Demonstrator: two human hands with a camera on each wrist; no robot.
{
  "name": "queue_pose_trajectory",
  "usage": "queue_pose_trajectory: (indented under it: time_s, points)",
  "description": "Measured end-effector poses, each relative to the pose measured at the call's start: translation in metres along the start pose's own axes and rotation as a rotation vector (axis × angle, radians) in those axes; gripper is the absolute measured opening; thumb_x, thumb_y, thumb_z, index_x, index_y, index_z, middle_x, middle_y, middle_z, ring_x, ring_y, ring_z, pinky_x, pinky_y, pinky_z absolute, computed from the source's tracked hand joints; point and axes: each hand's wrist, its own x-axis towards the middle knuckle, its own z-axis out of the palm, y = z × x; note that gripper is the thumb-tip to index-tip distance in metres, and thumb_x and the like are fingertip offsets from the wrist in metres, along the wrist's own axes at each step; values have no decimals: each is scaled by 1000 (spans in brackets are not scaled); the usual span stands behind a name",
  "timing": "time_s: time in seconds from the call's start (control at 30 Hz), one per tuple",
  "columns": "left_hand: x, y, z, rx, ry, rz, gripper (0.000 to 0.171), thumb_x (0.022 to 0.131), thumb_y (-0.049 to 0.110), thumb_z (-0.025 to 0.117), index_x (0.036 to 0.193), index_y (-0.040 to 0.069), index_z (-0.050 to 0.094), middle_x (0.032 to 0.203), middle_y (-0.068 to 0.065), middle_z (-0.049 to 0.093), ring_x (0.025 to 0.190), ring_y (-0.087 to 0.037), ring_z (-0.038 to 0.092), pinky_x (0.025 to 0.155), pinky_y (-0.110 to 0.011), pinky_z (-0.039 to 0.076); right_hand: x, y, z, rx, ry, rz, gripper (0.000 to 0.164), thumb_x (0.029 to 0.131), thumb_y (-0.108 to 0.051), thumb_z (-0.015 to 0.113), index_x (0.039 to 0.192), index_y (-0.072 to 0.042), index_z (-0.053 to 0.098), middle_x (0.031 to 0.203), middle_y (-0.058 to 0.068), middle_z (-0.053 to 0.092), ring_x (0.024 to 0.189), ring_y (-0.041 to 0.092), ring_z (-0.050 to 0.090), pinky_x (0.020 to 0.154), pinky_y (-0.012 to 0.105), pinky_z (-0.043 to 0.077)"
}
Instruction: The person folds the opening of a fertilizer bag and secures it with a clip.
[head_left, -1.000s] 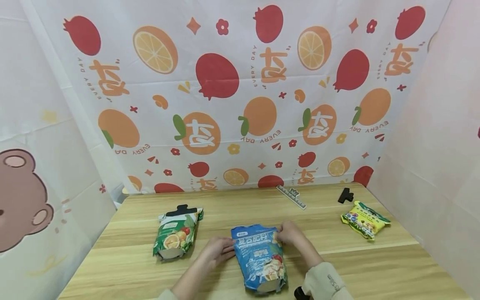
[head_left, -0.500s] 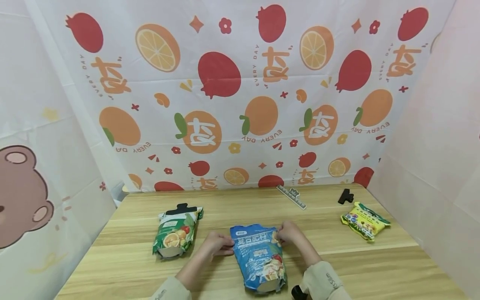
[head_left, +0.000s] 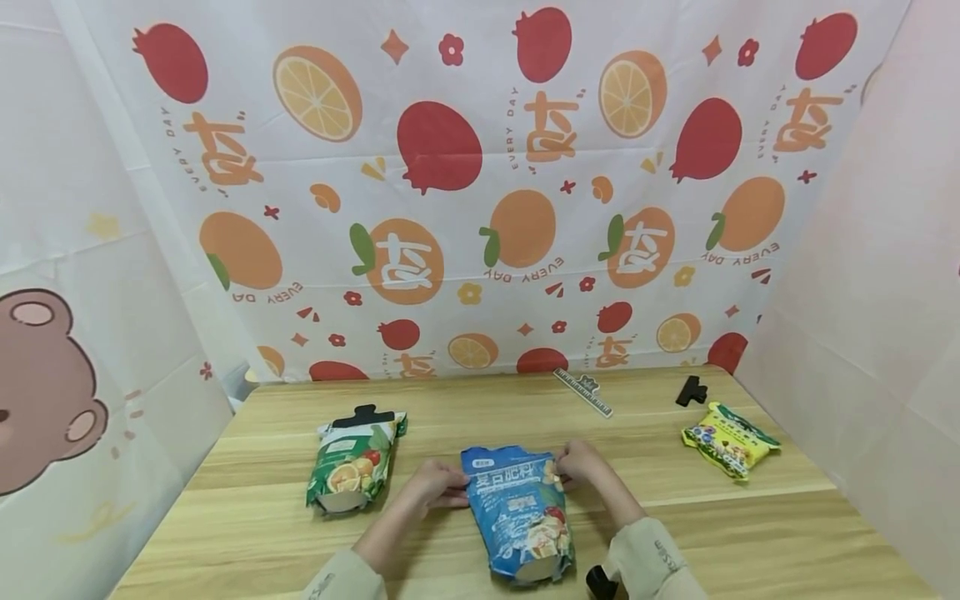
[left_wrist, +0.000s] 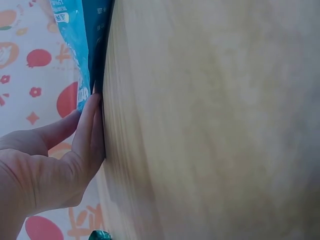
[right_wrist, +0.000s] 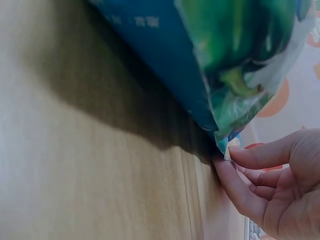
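Note:
A blue bag [head_left: 517,517] with printed white lettering and pictures of produce lies on the wooden table in the head view. Its top edge points away from me. My left hand [head_left: 437,485] is at the upper left edge of the bag; in the left wrist view the thumb and fingers of that left hand [left_wrist: 60,160] pinch the edge. On the other side, my right hand [head_left: 579,467] holds the upper right edge. The right wrist view shows the thumb and forefinger of the right hand [right_wrist: 270,180] pinching a corner of the bag [right_wrist: 150,55].
A green bag [head_left: 348,467] with a black clip [head_left: 363,417] across its top lies to the left. A yellow packet [head_left: 731,442] and another black clip [head_left: 692,391] lie at the right. A ruler-like clip [head_left: 583,392] is at the back. Something black [head_left: 600,582] sits near the right sleeve.
Both hands stay at the sides of the blue bag. The left hand has shifted slightly up along its edge, and its forearm shows more sleeve; the bag hardly moves.

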Motion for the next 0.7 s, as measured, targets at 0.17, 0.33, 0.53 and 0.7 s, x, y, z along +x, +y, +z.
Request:
queue_pose_trajectory:
  time_s: [0.17, 0.33, 0.53, 0.7]
  points:
    - [2, 2, 0, 16, 9, 0, 11, 85, -10, 55, 91, -19, 59, 70, -15, 61, 61, -19, 61, 65, -33, 55, 2, 0, 0, 14, 10, 2, 2, 77, 12, 57, 79, 13, 56, 74, 14, 56, 62, 22, 58, 56, 31, 54]
    - [9, 5, 3, 11, 32, -2, 13, 85, -10, 55, 93, -20, 57, 72, -17, 60, 59, -19, 61, 65, -33, 55, 8, 0, -1, 25, 22, 3, 1, 75, 13, 56, 77, 13, 56, 73, 15, 56, 62, 22, 58, 56, 31, 54]
    - [19, 8, 4, 7, 76, -6, 13, 85, -10, 56, 93, -21, 57, 69, -17, 61, 57, -19, 61, 62, -31, 55, 16, 0, -1, 35, 39, 11, 5, 73, 14, 52, 74, 12, 56, 69, 14, 56, 58, 20, 57, 55, 31, 54]
    - [30, 10, 5, -2, 123, -8, 12, 84, -10, 57, 91, -19, 58, 67, -16, 61, 55, -17, 61, 60, -30, 55, 20, -3, -2, 14, 51, 23, 6, 74, 14, 54, 71, 11, 57, 69, 15, 56, 58, 21, 57, 54, 30, 54]
